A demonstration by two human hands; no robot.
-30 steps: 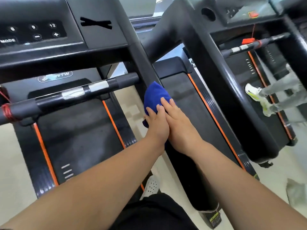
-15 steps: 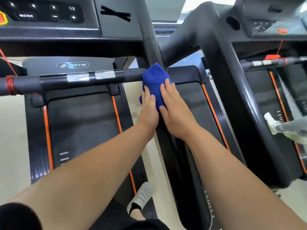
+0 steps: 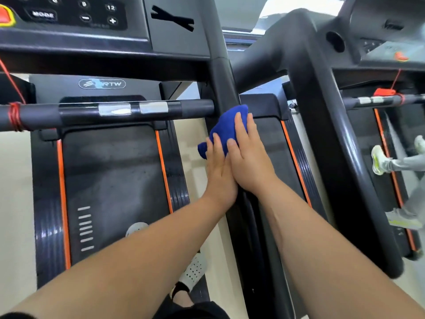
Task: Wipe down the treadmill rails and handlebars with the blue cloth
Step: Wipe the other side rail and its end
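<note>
Fingers [image 3: 241,125] of the right hand [image 3: 249,157] lie flat and nearly straight, pressing the blue cloth [image 3: 226,125] onto the sloping side rail [image 3: 250,215]; the left hand [image 3: 219,171] lies extended beside it, fingertips on the cloth's lower edge. Neither hand is curled in a grip. The cloth sits just right of the handlebar [image 3: 110,111] end. Two treadmills show. The console [image 3: 76,14] reads "MODE", "12", minus and plus; the hood badge [image 3: 102,84] reads "RTW".
</note>
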